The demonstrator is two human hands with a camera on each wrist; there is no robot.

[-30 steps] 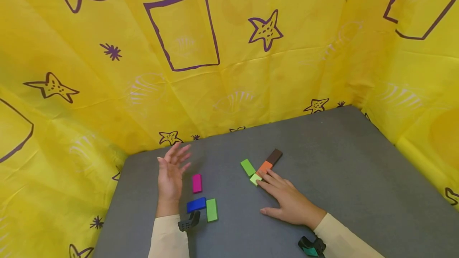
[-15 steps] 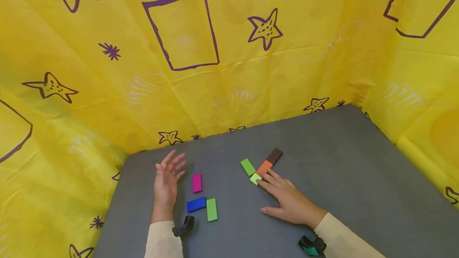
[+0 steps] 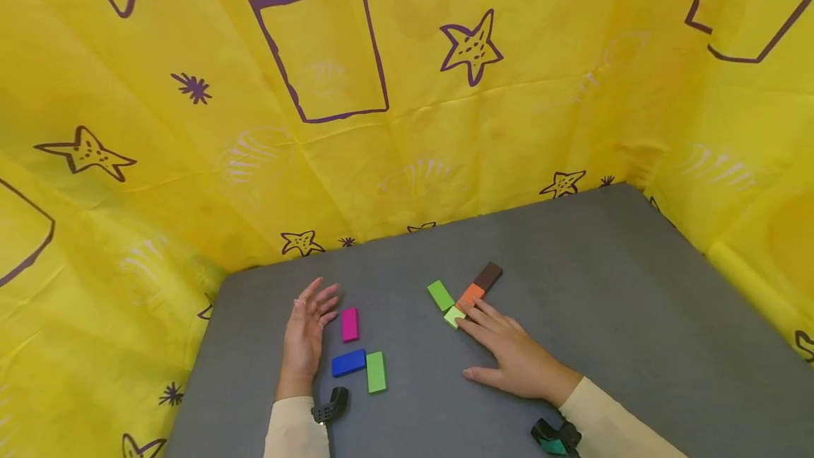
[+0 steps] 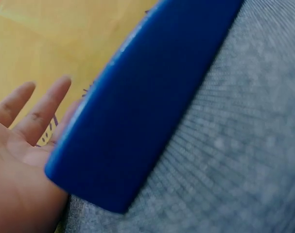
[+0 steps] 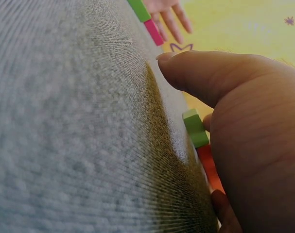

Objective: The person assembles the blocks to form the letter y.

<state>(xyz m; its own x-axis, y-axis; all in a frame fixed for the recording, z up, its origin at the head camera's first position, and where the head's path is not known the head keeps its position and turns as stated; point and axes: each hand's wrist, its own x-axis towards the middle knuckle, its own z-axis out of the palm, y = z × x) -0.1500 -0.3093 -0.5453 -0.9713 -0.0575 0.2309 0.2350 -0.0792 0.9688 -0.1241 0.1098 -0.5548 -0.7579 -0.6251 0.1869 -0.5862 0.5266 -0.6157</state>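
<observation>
My left hand [image 3: 307, 338] is held palm inward with loosely spread fingers and nothing in it, left of a pink block [image 3: 350, 324]. A blue block [image 3: 348, 362] lies nearer me, touching a green block [image 3: 376, 372] at its corner; the blue one looms large in the left wrist view [image 4: 132, 111]. My right hand [image 3: 511, 355] lies flat, its fingertips on an orange block [image 3: 469, 295] and a short light green block [image 3: 453, 316]. Beyond the orange block, a dark brown block [image 3: 488, 276] continues the line. Another green block [image 3: 440, 295] slants up left from the light green one.
A grey cloth-covered table [image 3: 610, 288] extends beneath everything. Yellow curtains [image 3: 413, 161] printed with starfish and shells rise along its back and sides. Dark camera mounts [image 3: 332, 405] are strapped to both wrists.
My left hand has come down and nearer to me, first shifting left, then slightly back right towards the pink block. The right hand and all blocks stay put.
</observation>
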